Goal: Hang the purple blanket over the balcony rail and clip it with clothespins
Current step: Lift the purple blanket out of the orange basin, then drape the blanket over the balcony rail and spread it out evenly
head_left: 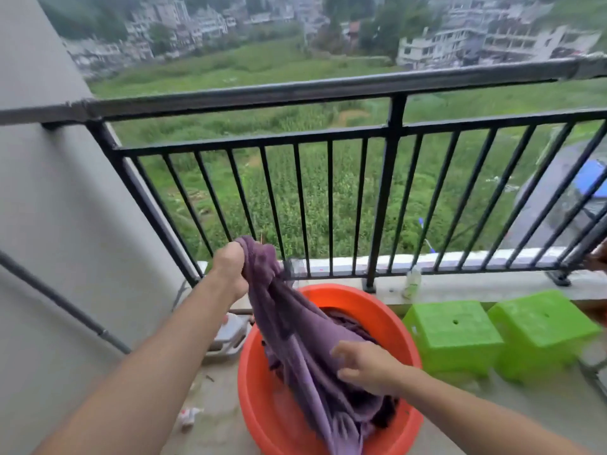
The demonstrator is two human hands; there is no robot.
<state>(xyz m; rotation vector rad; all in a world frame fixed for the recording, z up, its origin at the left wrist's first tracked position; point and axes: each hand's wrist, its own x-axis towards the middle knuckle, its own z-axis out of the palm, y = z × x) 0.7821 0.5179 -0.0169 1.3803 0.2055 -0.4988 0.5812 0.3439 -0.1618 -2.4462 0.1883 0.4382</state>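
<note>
The purple blanket [305, 349] trails up out of an orange basin [358, 303] on the balcony floor. My left hand [230, 270] is closed around its upper end, held up in front of the lower bars. My right hand [364, 366] rests on the cloth lower down over the basin, fingers spread and curling into the fabric. The black balcony rail [328, 90] runs across the view above both hands, bare of cloth. No clothespins are visible.
Two green plastic stools [456, 333] stand right of the basin by the ledge. A small bottle [412, 280] sits on the ledge. A white container [230, 336] lies left of the basin. A grey wall [65, 208] closes the left side.
</note>
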